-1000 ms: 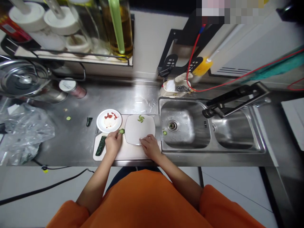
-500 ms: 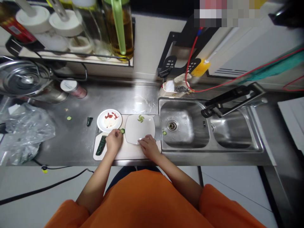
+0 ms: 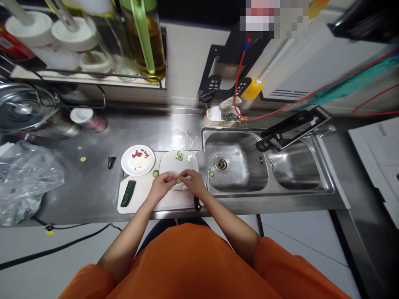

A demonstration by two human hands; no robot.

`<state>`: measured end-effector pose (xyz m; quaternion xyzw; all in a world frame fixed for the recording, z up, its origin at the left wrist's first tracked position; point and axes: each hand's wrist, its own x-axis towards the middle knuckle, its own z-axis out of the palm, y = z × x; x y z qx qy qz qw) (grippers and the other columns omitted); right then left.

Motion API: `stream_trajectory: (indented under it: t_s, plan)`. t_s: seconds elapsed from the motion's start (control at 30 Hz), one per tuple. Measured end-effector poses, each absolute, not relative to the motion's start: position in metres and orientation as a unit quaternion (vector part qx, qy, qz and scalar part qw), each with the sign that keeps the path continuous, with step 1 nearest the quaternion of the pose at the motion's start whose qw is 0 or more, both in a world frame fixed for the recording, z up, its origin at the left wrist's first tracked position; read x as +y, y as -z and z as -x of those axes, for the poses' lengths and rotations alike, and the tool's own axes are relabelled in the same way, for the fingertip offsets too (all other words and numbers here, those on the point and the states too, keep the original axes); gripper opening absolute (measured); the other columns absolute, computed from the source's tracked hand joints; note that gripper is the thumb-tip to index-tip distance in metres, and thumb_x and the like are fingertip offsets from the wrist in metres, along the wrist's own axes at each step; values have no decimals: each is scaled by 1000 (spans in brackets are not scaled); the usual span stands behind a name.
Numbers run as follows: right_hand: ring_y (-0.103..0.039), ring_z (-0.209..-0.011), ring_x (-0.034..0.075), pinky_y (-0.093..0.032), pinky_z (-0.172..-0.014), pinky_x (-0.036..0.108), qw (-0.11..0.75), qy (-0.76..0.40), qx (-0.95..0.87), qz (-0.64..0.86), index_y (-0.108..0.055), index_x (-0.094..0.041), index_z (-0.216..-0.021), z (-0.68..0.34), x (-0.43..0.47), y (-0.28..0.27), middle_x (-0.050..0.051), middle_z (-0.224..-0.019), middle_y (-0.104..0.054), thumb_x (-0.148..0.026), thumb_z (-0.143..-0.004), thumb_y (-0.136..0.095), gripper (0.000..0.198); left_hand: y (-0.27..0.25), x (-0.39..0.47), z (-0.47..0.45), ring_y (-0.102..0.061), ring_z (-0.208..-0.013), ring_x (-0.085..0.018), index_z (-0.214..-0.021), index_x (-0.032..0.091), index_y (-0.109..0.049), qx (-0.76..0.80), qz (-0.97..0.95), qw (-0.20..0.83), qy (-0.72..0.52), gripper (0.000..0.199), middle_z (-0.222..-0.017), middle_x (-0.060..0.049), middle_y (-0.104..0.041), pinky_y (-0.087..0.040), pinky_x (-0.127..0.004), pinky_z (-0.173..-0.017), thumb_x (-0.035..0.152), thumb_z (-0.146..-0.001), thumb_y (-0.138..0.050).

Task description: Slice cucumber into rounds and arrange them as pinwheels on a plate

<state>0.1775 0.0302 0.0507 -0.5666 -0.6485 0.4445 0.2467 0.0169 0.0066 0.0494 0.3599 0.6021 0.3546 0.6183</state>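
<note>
Over the near part of a white square plate (image 3: pixel 168 164), my left hand (image 3: pixel 162 187) and my right hand (image 3: pixel 194 182) meet fingertip to fingertip. Both are closed in a pinch on a small green cucumber slice (image 3: pixel 178 180), partly covered by the fingers. A few thin cucumber slices (image 3: pixel 179 156) lie fanned out on the plate's far side. The plate rests on a white cutting board (image 3: pixel 140 201). More round slices (image 3: pixel 156 173) sit left of the plate, and a dark green length of cucumber (image 3: pixel 128 193) lies at the board's left. A black knife handle (image 3: pixel 198 203) shows below my right wrist.
A round white plate (image 3: pixel 125 162) with red bits stands behind the board's left end. A cucumber end (image 3: pixel 111 162) lies on the steel counter. To the right is a double sink (image 3: pixel 240 192) with a black faucet (image 3: pixel 283 131). Plastic bags (image 3: pixel 28 178) lie far left.
My left hand has moved right from the slices beside the plate to over its near edge. My right hand has lifted off the plate's edge and closed in a pinch against it. The view shifted slightly.
</note>
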Motion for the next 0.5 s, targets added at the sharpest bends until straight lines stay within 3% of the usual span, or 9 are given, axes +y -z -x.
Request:
stream_trajectory:
  t_s: [0.2, 0.3, 0.5]
  plan:
    - [-58, -79, 16, -41, -78, 30, 255, -440, -641, 574, -68, -20, -74, -196, 39, -63, 0, -73, -67, -24, -79, -59, 11, -50, 14, -39, -63, -64, -12, -88, 14, -63, 576, -137, 749, -298, 28, -76, -7, -68, -47, -20, -54, 40, -79, -63]
    - [-57, -79, 15, -41, -80, 29, 262, -443, -649, 560, -67, -20, -73, -203, 42, -68, -1, -73, -67, -25, -78, -60, 10, -51, 18, -49, -63, -62, -10, -88, 12, -62, 511, -55, 818, -259, 21, -74, -8, -68, -46, -16, -51, 31, -87, -54]
    - [-58, -76, 14, -42, -74, 26, 267, -494, -618, 551, -69, -19, -77, -217, 46, -67, 0, -73, -67, -27, -75, -61, 11, -47, 24, -55, -60, -57, -6, -83, 8, -62, 449, 25, 842, -299, 9, -68, -5, -65, -47, -12, -51, 7, -84, -53]
